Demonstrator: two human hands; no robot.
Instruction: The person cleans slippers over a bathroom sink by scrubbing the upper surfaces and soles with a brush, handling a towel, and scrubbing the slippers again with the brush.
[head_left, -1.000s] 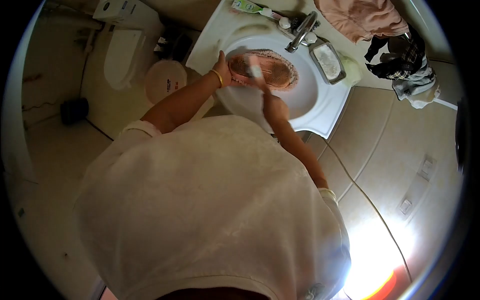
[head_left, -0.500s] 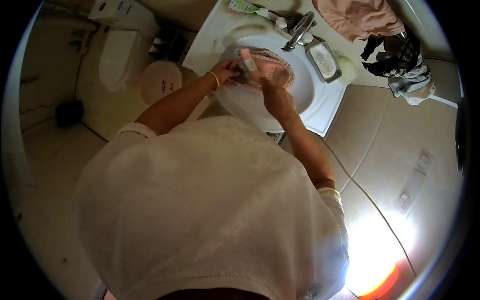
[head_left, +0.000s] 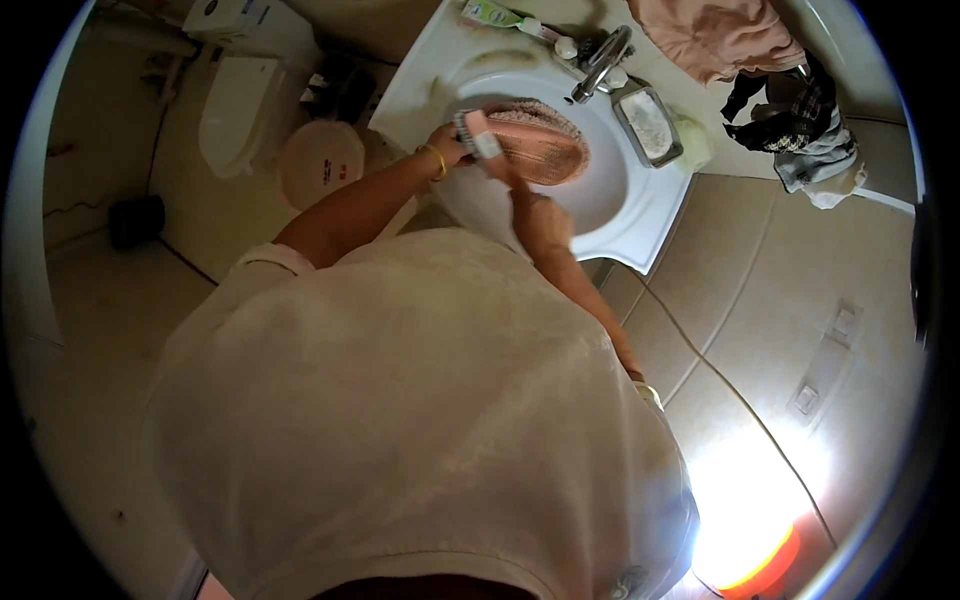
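A pink slipper (head_left: 545, 150) with a fuzzy edge is held over the white sink (head_left: 605, 200), its textured sole turned up. My left hand (head_left: 455, 145), with a yellow bracelet at the wrist, grips the slipper's left end; the fingertips are partly hidden behind the brush. In my right hand (head_left: 540, 220) is the handle of a pink scrub brush (head_left: 482, 138). The bristled head lies at the slipper's left end, close beside my left fingers.
A chrome faucet (head_left: 600, 65) rises behind the basin. To its right sit a soap tray (head_left: 648, 125) and hanging clothes (head_left: 790, 110). On the left are a pink-lidded bucket (head_left: 320, 165) and a toilet (head_left: 238, 115). A bright lamp (head_left: 745, 535) glows at lower right.
My right hand and the brush have shifted left and toward me, from over the slipper's middle to its left end. More of the sole shows now. My left hand stays nearly in place.
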